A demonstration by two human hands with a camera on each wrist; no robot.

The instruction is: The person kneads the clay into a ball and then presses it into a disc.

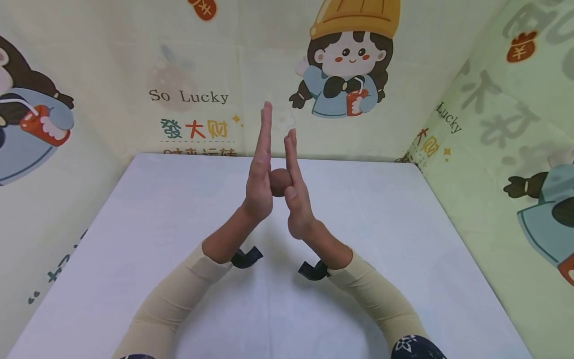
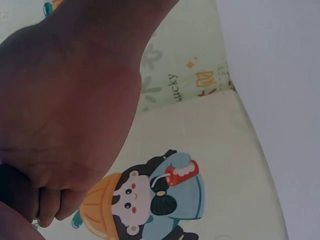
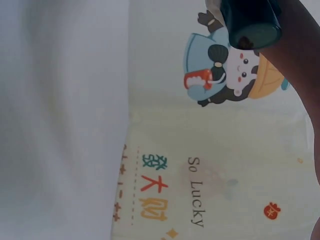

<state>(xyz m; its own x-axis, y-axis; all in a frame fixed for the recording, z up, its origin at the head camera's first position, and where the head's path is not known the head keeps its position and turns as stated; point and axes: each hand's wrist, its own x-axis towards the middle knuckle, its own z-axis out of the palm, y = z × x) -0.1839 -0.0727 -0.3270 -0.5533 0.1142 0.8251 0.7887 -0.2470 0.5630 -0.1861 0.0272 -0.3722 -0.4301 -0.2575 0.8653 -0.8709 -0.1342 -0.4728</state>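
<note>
Ball point(image 1: 280, 182), brown, is up off the white table point(image 1: 112, 279), sandwiched between the palms of the left hand point(image 1: 261, 174) and right hand point(image 1: 300, 194). Neither hand is clenched: fingers extended, nothing curled round it; palm pressure alone seems to hold it. To do this well: keep palms facing, push evenly from both sides; too light would probably drop it, lopsided could squirt it out. Looks round: no evident long axis, no pointing direction.

A brown ball point(image 1: 280, 183) sits between left hand point(image 1: 260, 182) and right hand point(image 1: 300, 193), seemingly touching both, above a white table point(image 1: 188, 199).
</note>
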